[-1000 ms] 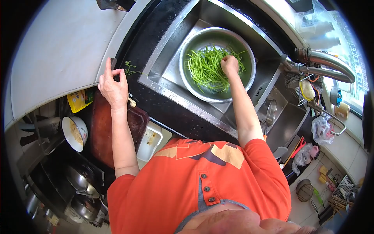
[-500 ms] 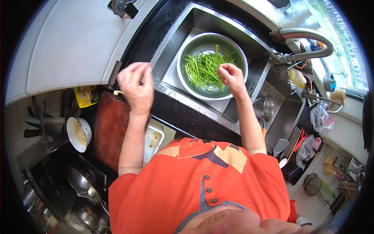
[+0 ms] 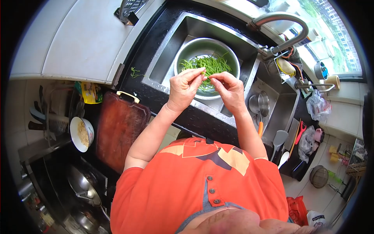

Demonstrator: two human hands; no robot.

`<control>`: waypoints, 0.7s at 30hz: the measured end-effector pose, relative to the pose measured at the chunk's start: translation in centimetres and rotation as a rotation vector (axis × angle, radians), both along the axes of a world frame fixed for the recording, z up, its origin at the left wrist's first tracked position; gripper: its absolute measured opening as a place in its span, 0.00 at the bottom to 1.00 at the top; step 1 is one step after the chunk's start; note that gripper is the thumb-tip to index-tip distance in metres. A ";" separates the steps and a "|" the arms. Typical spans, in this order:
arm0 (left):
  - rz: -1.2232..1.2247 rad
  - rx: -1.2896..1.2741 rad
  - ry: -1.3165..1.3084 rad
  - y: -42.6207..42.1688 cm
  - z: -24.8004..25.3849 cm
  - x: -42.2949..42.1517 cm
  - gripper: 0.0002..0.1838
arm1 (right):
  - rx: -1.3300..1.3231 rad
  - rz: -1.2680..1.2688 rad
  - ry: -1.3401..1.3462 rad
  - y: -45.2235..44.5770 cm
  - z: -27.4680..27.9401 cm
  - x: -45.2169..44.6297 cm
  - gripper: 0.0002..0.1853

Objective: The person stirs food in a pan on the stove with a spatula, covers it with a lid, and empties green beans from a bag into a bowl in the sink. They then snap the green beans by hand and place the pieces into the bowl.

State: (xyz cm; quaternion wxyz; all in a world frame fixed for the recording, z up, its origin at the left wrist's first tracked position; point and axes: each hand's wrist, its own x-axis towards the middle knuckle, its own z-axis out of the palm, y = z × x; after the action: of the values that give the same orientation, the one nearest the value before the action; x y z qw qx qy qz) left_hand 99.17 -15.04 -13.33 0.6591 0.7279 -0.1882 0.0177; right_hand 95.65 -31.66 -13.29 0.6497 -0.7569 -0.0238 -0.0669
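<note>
Thin green stalks (image 3: 216, 64) lie heaped in a wide steel basin (image 3: 187, 52), which stands in the larger sink bowl. Over the basin's near rim, my left hand (image 3: 184, 88) is closed in a pinch, with a bit of green stalk showing at its fingertips. My right hand (image 3: 230, 93) is pinched too, its fingertips almost meeting the left ones at the same stalk. How much of the stalk runs behind the fingers is hidden. Small green scraps (image 3: 135, 73) rest on the black counter left of the sink.
A curved faucet (image 3: 286, 17) rises at the sink's far right. In the smaller sink bowl sits a strainer with an orange handle (image 3: 260, 126). To the left are a brown cutting board (image 3: 119, 128), a white bowl of pale food (image 3: 82, 134) and a yellow packet (image 3: 90, 92).
My left hand has come from the counter at the left to the basin, its fingers now pinched beside my right hand. The view has shifted slightly, and the green scraps are now visible.
</note>
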 end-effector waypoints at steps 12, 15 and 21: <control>-0.103 0.484 -0.555 -2.1 1.5 -2.5 0.13 | 0.351 0.120 0.318 -3.5 1.7 -2.9 0.07; -0.131 0.522 -0.617 -2.8 2.0 -3.2 0.14 | 0.332 0.127 0.288 -4.3 2.0 -3.5 0.04; -0.172 0.477 -0.591 -4.8 4.0 -4.9 0.12 | 0.336 0.116 0.226 -5.7 2.9 -5.2 0.03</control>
State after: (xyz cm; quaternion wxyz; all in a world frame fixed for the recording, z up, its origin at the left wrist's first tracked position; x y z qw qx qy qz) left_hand 94.23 -19.80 -9.32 0.3877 0.8060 -0.4290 0.1269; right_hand 90.46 -37.41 -10.40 0.7682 -0.6378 0.0174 0.0528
